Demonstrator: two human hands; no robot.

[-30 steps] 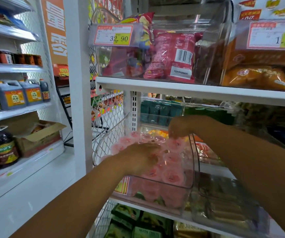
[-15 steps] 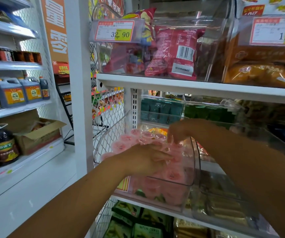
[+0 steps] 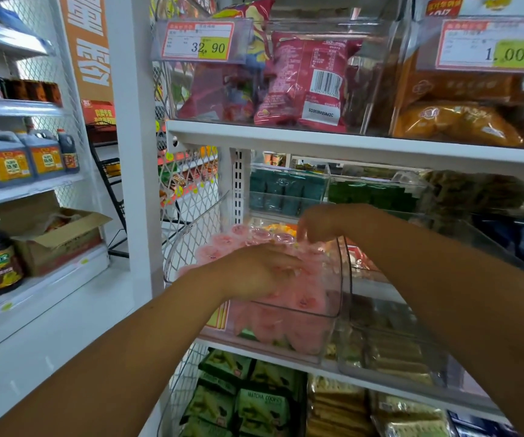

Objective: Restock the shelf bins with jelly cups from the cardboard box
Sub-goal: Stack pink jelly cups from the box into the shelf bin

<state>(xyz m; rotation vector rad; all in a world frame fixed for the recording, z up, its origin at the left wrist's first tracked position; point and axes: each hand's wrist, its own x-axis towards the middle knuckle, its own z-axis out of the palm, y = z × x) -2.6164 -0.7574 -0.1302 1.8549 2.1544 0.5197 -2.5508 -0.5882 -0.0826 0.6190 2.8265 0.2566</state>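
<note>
The left hand [image 3: 254, 272] rests with fingers flat and loose on the pink jelly cups [image 3: 219, 244] heaped in the clear bin [image 3: 340, 279], nearer the front. Just behind, the right hand [image 3: 320, 225] hooks downward over rear cups; whether it pinches one cannot be told.

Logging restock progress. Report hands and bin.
Left hand flat on jelly cups in clear bin. Right hand over rear cups, grip unclear. Bin heaped; nothing blocking.
</note>
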